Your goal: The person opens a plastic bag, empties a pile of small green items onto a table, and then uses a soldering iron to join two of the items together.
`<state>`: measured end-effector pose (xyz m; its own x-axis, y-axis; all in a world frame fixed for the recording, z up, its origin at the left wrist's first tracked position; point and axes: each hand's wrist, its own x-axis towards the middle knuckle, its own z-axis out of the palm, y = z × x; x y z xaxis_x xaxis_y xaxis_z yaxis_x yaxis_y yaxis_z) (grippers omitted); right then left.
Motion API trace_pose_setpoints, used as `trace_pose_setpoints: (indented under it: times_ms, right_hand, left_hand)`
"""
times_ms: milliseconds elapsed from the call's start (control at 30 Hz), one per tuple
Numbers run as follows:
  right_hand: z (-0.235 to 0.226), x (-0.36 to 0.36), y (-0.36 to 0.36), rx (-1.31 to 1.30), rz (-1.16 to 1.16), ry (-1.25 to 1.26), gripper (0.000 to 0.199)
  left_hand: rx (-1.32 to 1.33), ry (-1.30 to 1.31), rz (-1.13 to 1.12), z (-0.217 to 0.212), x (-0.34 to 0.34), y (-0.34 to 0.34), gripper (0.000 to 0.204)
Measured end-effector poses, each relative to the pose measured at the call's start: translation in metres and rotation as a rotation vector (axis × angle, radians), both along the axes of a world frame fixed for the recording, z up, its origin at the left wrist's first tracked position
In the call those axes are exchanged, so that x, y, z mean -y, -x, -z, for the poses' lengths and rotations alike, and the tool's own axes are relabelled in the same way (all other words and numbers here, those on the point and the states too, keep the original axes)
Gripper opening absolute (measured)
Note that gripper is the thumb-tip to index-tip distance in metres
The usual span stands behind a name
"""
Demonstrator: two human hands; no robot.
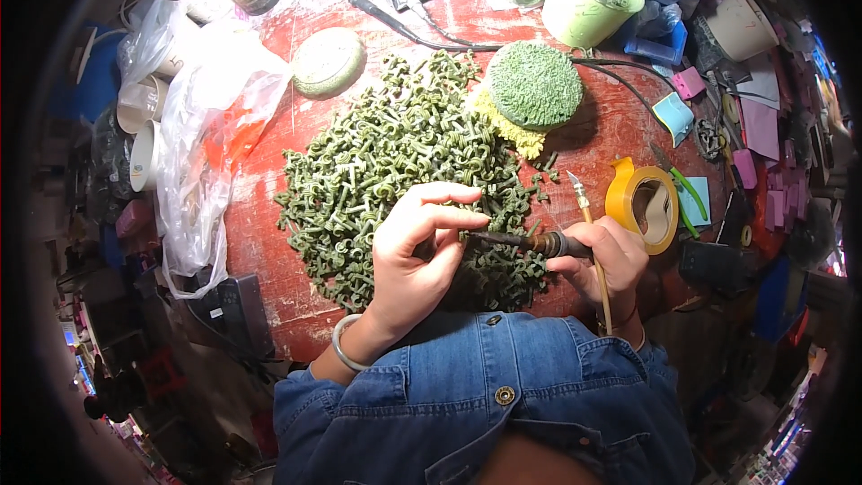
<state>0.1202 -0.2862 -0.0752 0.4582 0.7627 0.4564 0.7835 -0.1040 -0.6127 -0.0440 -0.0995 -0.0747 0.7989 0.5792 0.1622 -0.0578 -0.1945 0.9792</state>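
Note:
My right hand (611,256) is closed round the black handle of what looks like a soldering iron (546,243), its dark shaft pointing left. A craft knife (585,208) with a slim wooden handle is also held in that hand, blade upward. My left hand (417,247) is closed in a pinch at the iron's tip; whatever lies between its fingers is too small and hidden to name. Beneath and beyond both hands spreads a large heap of small curled dark green pieces (395,144).
A yellow tape roll (645,207) and green-handled pliers (690,198) lie right. Behind the heap are a round green textured block (536,85), a pale round pad (328,62), a green cup (588,4) and a black cord (431,43). Plastic bags (193,162) cover the left.

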Motion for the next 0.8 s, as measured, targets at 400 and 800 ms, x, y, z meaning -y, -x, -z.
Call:
trace_pose_setpoints:
  times_ms: [400,800]
  right_hand:
    - [0.0006,-0.0011,0.0002,0.016,0.003,-0.005,0.04]
    - [0.0009,-0.0006,-0.0001,0.018,-0.003,-0.013,0.039]
  left_hand:
    - [0.037,0.01,0.0,0.0032,-0.0004,-0.0014,0.036]
    - [0.05,0.036,-0.011,0.0046,0.0003,-0.0015,0.035]
